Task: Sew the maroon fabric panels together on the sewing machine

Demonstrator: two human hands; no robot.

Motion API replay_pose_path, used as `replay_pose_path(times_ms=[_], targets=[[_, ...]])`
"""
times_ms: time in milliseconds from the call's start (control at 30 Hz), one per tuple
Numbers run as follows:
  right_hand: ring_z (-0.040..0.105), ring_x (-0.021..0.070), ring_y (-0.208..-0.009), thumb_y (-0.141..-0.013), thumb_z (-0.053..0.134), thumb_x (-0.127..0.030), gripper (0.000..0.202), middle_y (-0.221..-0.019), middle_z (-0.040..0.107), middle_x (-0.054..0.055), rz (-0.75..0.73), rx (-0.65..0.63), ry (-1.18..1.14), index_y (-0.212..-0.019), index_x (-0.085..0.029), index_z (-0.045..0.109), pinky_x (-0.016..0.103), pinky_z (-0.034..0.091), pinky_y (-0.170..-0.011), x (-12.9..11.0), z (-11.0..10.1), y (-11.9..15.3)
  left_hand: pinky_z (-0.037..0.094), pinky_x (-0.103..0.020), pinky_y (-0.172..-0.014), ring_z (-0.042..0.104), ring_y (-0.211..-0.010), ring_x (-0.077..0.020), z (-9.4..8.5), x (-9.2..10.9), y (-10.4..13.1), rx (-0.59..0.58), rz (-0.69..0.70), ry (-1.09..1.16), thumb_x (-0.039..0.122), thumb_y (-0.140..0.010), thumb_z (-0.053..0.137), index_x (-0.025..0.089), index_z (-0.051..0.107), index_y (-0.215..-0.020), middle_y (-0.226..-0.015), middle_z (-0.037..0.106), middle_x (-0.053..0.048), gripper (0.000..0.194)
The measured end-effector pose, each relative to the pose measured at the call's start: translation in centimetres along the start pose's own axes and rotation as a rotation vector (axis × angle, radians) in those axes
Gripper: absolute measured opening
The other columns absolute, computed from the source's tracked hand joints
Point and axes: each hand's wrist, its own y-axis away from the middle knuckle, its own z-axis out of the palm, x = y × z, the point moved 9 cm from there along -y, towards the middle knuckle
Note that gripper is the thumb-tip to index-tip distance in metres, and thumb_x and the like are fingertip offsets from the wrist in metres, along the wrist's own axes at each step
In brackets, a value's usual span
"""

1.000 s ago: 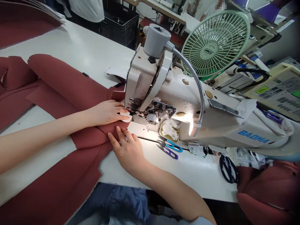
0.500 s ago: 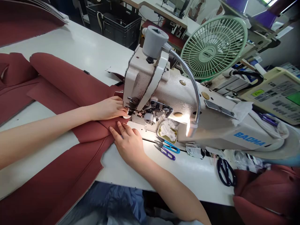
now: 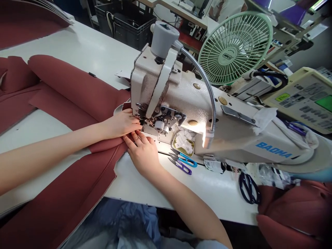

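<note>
A maroon fabric piece (image 3: 75,95), thick and folded, lies across the table and runs under the head of the sewing machine (image 3: 176,93). My left hand (image 3: 123,122) is closed on the fabric right beside the needle area, fingers together; its fingertips are partly hidden by the machine. Just below it, my right hand (image 3: 142,150) rests with fingers stretched out and slightly spread, the tips touching the fabric's edge and close to the left fingers. A lamp (image 3: 207,138) lights the machine bed. The needle itself cannot be made out.
Right of my right hand lie blue thread snips (image 3: 188,159), purple thread snips (image 3: 183,167) and a small tray (image 3: 183,150) of white pieces. Farther right are dark-handled scissors (image 3: 249,188) and more maroon fabric (image 3: 293,211). A green fan (image 3: 234,48) stands behind the machine.
My two hands are closer together at the needle area, and the fabric between them has bunched and shifted. A small white piece at my left fingertips is out of sight. The view has shifted slightly.
</note>
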Motion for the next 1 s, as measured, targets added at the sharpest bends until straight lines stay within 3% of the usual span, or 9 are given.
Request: replay_pose_path(times_ms=[200,367,500,600,733,833,1000], targets=[[0.046,0.0298,-0.141,-0.106,0.041,-0.024,0.046,-0.152,0.051,0.015,0.015,0.026,0.02,-0.151,-0.019,0.047,0.043,0.049,-0.095,0.2,0.3,-0.1,0.041,-0.035,-0.086,0.061,-0.09,-0.0216,0.2,-2.1,0.3,0.007,-0.033,0.106,0.024,-0.1,0.047,0.021,0.075,-0.089,-0.086,0.072,-0.006,0.03],[0.053,0.0297,-0.135,-0.104,0.042,-0.022,0.044,-0.148,0.054,0.018,-0.007,0.037,0.043,-0.143,-0.006,0.055,0.041,0.05,-0.096,-0.7,0.4,0.0,0.04,-0.035,-0.094,0.062,-0.105,-0.0214,0.0,-4.3,0.8,-0.047,0.008,0.189,0.027,-0.101,0.048,0.032,0.079,-0.101,-0.108,0.075,-0.003,0.031],[0.056,0.0293,-0.132,-0.104,0.044,-0.021,0.044,-0.147,0.055,0.021,-0.015,0.02,0.01,-0.143,-0.005,0.054,0.04,0.051,-0.095,-0.8,0.2,0.0,0.045,-0.029,-0.085,0.063,-0.092,-0.0184,0.6,-3.4,0.6,-0.187,0.068,0.159,0.027,-0.102,0.044,0.031,0.077,-0.107,-0.09,0.075,-0.002,0.034],[0.053,0.0294,-0.135,-0.104,0.045,-0.023,0.045,-0.149,0.052,0.02,0.01,-0.003,-0.005,-0.145,-0.007,0.052,0.04,0.051,-0.096,-0.3,0.1,-0.2,0.046,-0.028,-0.075,0.063,-0.08,-0.0186,1.2,-2.2,0.4,-0.274,0.044,0.045,0.022,-0.099,0.046,0.026,0.077,-0.099,-0.078,0.07,-0.004,0.031],[0.05,0.0282,-0.139,-0.103,0.047,-0.023,0.045,-0.149,0.054,0.019,0.048,-0.01,-0.016,-0.145,-0.008,0.051,0.039,0.049,-0.101,0.4,0.1,-0.4,0.046,-0.031,-0.07,0.061,-0.076,-0.0199,0.7,0.1,0.3,-0.203,-0.045,-0.011,0.01,-0.094,0.047,0.017,0.071,-0.085,-0.08,0.067,-0.006,0.026],[0.05,0.0269,-0.138,-0.104,0.045,-0.022,0.039,-0.145,0.058,0.018,0.057,-0.01,-0.025,-0.139,-0.007,0.057,0.038,0.05,-0.1,0.4,0.2,-0.7,0.045,-0.032,-0.068,0.06,-0.078,-0.0221,0.2,1.2,0.3,-0.115,-0.142,-0.029,0.01,-0.093,0.049,0.014,0.068,-0.083,-0.08,0.065,-0.009,0.022],[0.046,0.0261,-0.141,-0.106,0.041,-0.023,0.042,-0.151,0.053,0.013,0.044,-0.019,-0.049,-0.143,-0.007,0.052,0.038,0.048,-0.104,0.3,-0.2,-0.3,0.044,-0.033,-0.07,0.06,-0.076,-0.0217,-0.1,0.9,0.3,-0.156,-0.172,0.002,0.012,-0.096,0.046,0.014,0.068,-0.09,-0.081,0.067,-0.008,0.023]])
